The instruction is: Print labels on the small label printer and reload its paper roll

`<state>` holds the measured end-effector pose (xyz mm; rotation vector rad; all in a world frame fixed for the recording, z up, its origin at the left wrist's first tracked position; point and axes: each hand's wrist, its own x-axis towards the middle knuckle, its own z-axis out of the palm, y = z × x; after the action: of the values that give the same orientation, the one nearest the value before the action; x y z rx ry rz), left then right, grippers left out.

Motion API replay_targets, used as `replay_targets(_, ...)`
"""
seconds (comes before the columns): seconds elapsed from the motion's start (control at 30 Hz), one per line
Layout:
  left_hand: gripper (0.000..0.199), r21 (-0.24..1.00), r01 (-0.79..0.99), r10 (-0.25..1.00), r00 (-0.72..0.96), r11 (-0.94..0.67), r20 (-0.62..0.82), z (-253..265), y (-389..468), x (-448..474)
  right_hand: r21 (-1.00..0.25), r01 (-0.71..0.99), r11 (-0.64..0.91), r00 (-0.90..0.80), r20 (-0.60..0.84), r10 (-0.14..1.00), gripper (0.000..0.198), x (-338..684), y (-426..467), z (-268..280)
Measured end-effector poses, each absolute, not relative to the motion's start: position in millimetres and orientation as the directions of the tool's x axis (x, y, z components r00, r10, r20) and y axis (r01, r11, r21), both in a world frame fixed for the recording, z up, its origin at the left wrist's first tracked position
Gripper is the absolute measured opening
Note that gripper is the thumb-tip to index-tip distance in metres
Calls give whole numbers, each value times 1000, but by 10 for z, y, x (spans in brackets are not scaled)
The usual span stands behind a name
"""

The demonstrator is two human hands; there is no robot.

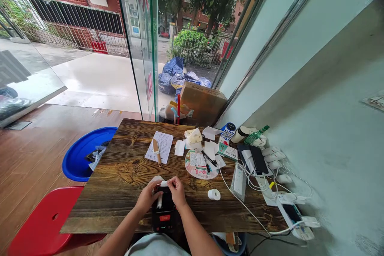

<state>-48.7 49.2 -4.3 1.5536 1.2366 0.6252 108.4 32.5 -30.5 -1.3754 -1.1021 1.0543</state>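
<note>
A small black device with a red-orange label (165, 218), which looks like a portable printer, stands at the table's front edge before me. White paper (164, 183) shows at its far end, between my two hands. My left hand (146, 197) is closed around the paper at the device's left side, its thumb over the black body. On the right, the fingertips of my right hand (177, 193) pinch the paper's edge. A white strip (160, 201) lies on the device below my left thumb. To the right stands a white paper roll (214, 195), apart from both hands.
On the wooden table (120, 184), a knife (156, 152) lies over a printed sheet (168, 140). Pens (209, 158), cards and a round fan (196, 172) lie farther back. Cables, a phone (258, 160) and chargers crowd the right. A red stool (45, 220) and blue tub (75, 156) stand left.
</note>
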Motion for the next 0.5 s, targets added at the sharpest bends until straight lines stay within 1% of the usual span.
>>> replay_targets(0.17,40,927,368,925,321,73,-201,-62,521,-480,-991,-104,-83,285,-110,952,27,1105,346,-336)
replay_targets(0.33,39,936,336,923,319,102,-216,-58,526,-488,-949,-292,-116,447,-243,861,26,1339,500,-227)
replay_targets(0.43,45,936,325,924,299,135,-237,-84,553,-503,-935,-328,-131,470,-282,836,21,1496,603,-103)
replay_targets(0.5,50,935,311,933,252,171,-255,-103,586,-521,-933,-327,-150,464,-297,835,18,1540,630,-41)
